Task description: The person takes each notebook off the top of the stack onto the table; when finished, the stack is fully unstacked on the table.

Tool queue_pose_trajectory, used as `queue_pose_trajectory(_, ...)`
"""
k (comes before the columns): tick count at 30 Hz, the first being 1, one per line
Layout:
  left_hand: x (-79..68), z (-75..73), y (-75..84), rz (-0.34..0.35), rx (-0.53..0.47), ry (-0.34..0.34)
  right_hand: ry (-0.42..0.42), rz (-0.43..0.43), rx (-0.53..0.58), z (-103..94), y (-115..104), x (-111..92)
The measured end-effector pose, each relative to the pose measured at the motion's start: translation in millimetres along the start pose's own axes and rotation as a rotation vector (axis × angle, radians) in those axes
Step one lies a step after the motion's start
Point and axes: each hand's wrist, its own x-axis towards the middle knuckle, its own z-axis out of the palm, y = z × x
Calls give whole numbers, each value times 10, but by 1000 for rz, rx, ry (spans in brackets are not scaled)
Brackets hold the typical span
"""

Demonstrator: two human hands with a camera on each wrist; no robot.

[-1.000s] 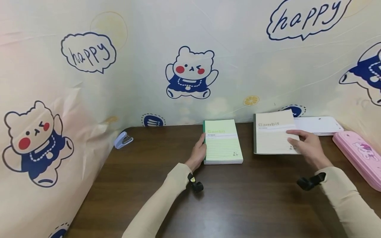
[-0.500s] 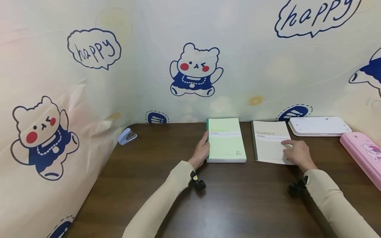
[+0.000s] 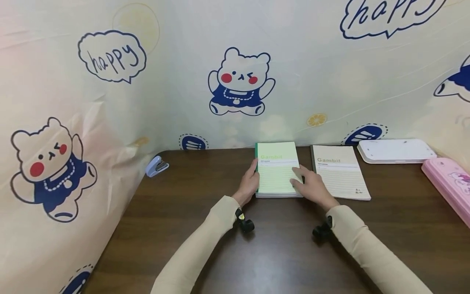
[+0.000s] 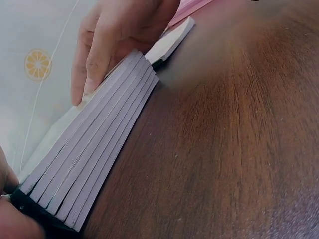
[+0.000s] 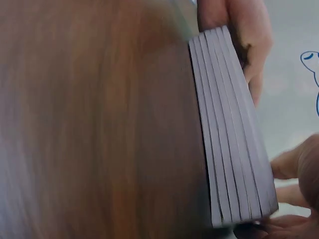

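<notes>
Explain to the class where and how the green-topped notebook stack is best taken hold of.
The long sides of the notebook stack look best, coming in from left and right: it lies flat, its far end close to the backdrop, and its several separate layers might slip unless squeezed together.

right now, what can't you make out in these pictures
- Pink case: cut off by the head view's right edge.
- Notebook stack: right edge partly hidden by the right hand, head view.
- Beige notebook: corner print too small to read, head view.
- Table: grain blurred in the right wrist view, likely by motion.
</notes>
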Motion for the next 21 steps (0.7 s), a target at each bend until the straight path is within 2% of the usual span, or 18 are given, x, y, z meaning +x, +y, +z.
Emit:
queue_pose_trajectory(4,6,12,13,2,13,4,8,13,-53,104,-37,-1)
queue_pose_trajectory(8,15,23,16,3,35,10,17,21,-50,115,-23,-7)
queue_pose_trajectory(16,-10,56,85,55,190,50,3,11,-50,122,1,-5)
queue_pose_trajectory(18,-10,63,141,70,217,75,1,20,-52,122,-5,-2)
queue_pose_trajectory(21,5,58,242,73,258,147,1,31,-49,120,-17,0)
